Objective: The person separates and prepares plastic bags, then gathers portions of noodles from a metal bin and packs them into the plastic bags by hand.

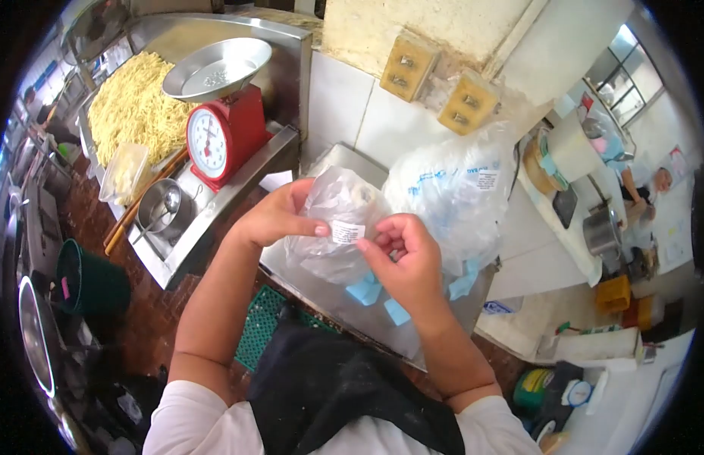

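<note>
My left hand [285, 217] is closed on a crumpled clear plastic bag [325, 193], its thumb beside a small white printed label [347, 232]. What looks like the end of a white roll shows through or behind the plastic. My right hand [406, 256] has curled fingers, with thumb and forefinger at the label's right edge. Whether the label is stuck to the bag, I cannot tell. Just behind my right hand stands a large, full clear bag [458, 197] with blue print and a white label. Light-blue paper-like pieces [365, 289] lie under the bags on the metal table [321, 292].
At the left, a red dial scale [229, 136] carries a metal pan [219, 68]. Yellow noodles [139, 106] are heaped behind it, near a metal pot [167, 206] and wooden sticks [143, 199]. A green bucket [92, 277] stands on the floor. Another person is far right.
</note>
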The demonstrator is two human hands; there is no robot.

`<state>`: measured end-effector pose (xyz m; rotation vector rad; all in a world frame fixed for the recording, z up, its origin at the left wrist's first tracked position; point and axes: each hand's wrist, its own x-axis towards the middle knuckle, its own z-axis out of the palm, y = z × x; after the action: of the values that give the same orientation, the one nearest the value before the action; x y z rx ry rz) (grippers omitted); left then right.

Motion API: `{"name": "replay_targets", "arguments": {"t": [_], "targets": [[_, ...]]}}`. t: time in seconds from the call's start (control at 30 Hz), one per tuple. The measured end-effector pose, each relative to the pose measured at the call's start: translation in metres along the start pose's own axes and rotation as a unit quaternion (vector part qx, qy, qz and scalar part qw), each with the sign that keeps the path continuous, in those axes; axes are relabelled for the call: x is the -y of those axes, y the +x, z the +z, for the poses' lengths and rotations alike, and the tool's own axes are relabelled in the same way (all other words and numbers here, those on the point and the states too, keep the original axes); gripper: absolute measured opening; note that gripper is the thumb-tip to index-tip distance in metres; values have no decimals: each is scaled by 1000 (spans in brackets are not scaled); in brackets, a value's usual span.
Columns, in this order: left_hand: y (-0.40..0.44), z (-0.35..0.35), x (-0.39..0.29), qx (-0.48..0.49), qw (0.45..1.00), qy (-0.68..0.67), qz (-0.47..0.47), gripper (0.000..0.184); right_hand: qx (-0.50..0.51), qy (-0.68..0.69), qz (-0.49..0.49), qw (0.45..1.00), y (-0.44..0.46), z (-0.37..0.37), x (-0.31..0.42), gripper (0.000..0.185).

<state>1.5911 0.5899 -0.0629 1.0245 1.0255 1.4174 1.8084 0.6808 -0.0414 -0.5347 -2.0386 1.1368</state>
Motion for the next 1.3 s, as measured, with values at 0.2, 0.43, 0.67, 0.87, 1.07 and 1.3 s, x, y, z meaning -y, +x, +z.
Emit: {"name": "replay_targets", "arguments": {"t": [0.2,0.43,0.67,0.87,1.07,1.3], "targets": [[-13,3,1,-69,989,-78,101,48,-36,-16,12,999,4,-14,8,26],[-11,37,-39,-169,952,124,221,15,-22,-86,-88,992,16,-21,14,11],[-5,65,-86,-231,934,60,264,10,-78,-72,-185,977,33,-36,50,7],[-20,72,-96,-379,873,51,302,17,-95,-44,-150,983,42,-42,49,14],[-68,0,87,-506,838,-203,38,28,-99,66,-91,989,47,-48,30,18],[-63,68,-1,-500,826,-39,258,50,-124,150,-83,977,81,-82,86,21]]}}
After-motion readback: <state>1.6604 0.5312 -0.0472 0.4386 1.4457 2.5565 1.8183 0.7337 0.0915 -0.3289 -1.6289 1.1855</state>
